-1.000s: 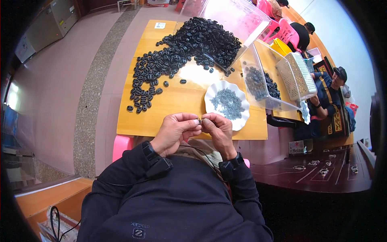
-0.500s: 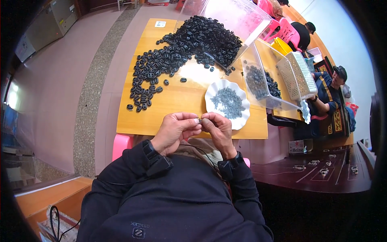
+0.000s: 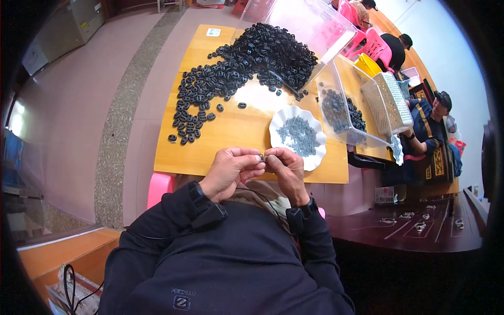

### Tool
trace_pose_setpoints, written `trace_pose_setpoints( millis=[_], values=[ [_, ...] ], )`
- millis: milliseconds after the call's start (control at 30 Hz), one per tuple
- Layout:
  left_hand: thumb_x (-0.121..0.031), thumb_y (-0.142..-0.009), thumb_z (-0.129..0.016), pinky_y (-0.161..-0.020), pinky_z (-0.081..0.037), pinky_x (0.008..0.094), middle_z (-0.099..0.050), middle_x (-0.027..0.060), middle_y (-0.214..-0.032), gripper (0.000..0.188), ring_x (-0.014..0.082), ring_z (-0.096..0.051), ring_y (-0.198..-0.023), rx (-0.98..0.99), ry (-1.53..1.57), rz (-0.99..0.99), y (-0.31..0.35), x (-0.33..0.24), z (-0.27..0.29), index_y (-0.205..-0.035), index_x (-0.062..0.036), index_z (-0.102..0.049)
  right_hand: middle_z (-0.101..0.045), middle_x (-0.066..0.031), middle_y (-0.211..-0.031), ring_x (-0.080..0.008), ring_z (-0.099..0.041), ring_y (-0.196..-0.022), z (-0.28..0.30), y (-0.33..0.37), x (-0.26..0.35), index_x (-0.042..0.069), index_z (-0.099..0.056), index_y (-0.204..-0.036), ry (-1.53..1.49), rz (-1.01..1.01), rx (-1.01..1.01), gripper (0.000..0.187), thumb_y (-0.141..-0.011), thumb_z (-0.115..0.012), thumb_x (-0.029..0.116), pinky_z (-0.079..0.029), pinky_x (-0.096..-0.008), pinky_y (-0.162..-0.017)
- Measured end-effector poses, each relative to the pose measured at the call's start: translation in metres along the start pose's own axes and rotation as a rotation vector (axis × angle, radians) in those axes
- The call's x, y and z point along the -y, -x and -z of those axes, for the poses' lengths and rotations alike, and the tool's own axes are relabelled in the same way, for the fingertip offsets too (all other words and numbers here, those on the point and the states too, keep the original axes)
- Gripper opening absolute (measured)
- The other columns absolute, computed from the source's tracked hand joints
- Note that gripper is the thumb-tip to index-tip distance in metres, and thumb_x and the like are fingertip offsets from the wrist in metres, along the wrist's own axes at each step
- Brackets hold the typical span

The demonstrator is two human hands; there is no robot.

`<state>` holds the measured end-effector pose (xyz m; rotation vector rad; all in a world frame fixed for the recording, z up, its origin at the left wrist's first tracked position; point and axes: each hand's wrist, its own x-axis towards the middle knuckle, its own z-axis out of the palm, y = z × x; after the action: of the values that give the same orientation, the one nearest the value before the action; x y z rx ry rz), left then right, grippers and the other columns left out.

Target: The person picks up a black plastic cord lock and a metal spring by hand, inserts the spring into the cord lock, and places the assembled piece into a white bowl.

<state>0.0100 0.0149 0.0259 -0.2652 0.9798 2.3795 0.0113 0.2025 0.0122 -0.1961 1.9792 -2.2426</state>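
Observation:
Above the table's near edge, my left hand (image 3: 234, 170) and my right hand (image 3: 286, 173) meet fingertip to fingertip. Both pinch one small dark piece (image 3: 263, 158); the fingers cover most of it, so its kind cannot be made out. Just beyond my right hand is a white scalloped plate (image 3: 276, 119) with a heap of tiny grey-green pieces (image 3: 298, 135). Farther off, a big pile of black oval plastic pieces with holes (image 3: 273, 52) spills leftward over the wooden table (image 3: 231, 131). Two stray ovals lie apart, one of them here (image 3: 242, 105).
A large clear bin (image 3: 328, 39) lies tipped behind the pile. On the right stand a clear box (image 3: 328, 113) with more black pieces and a cream perforated basket (image 3: 391, 100). A co-worker (image 3: 428, 118) sits beyond them. A pink chair (image 3: 160, 188) is at the near left.
My hands keep the same pinch on the small piece, with hardly any finger movement. The whole view has shifted slightly.

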Motion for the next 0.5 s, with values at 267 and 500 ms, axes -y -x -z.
trace_pose_setpoints(
  millis=[267, 500],
  values=[
    [-0.002, -0.09, -0.061, -0.075, -0.06, 0.0277, -0.067, 0.0108, -0.092, 0.013, 0.0167, -0.069, -0.082, -0.024, 0.001, 0.026, -0.0027, 0.0027, 0.0024, -0.102, 0.0034, -0.061, -0.065, -0.002, -0.087, -0.0068, -0.061, -0.078, 0.0007, -0.0014, -0.003, -0.002, -0.062, -0.1, 0.017, -0.016, 0.03, 0.01, -0.095, -0.058, 0.006, -0.054, -0.0216, -0.071],
    [-0.001, -0.09, -0.061, -0.075, -0.06, 0.027, -0.067, 0.0107, -0.092, 0.013, 0.0166, -0.069, -0.082, -0.03, -0.006, 0.013, -0.004, 0.0034, 0.0032, -0.101, 0.0036, -0.062, -0.066, -0.0037, -0.09, -0.0076, -0.062, -0.08, 0.0019, -0.0023, -0.004, -0.003, -0.062, -0.102, 0.0, -0.06, 0.033, 0.011, -0.095, -0.057, 0.005, -0.055, -0.0222, -0.073]
  ],
)
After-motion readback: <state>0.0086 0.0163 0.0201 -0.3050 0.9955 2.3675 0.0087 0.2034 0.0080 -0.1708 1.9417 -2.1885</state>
